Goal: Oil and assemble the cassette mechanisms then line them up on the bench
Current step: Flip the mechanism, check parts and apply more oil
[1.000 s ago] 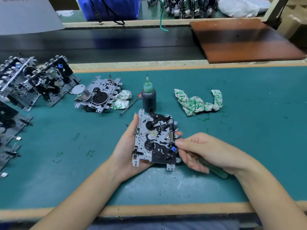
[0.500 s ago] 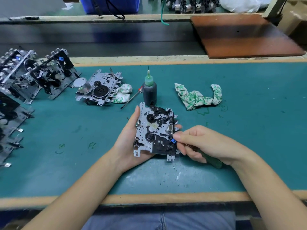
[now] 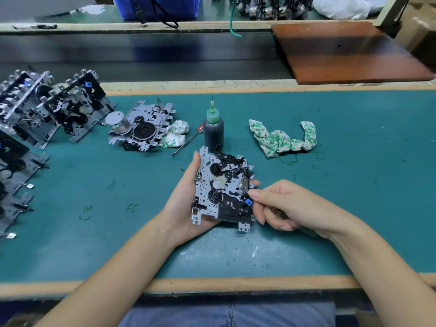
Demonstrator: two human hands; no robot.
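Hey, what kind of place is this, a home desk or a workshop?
Most likely a factory assembly bench: many identical cassette mechanisms lined up on a green mat, an oil bottle, and another mechanism held in the left hand.

I count one cassette mechanism [image 3: 223, 190] held in my two hands, my left hand [image 3: 186, 204] and my right hand [image 3: 283, 206], and one lying flat on the bench with its motor [image 3: 141, 125]. Two more stand tilted in a row at the far left [image 3: 77, 105] [image 3: 22, 102]. Further ones lie at the left edge [image 3: 14, 175], cut off by the frame, so I cannot give their number. There is one dark oil bottle with a green nozzle [image 3: 213, 128], one thin probe with a red tip [image 3: 187, 142], and two green-printed rags, a small one [image 3: 174, 133] and a long one [image 3: 283, 139].
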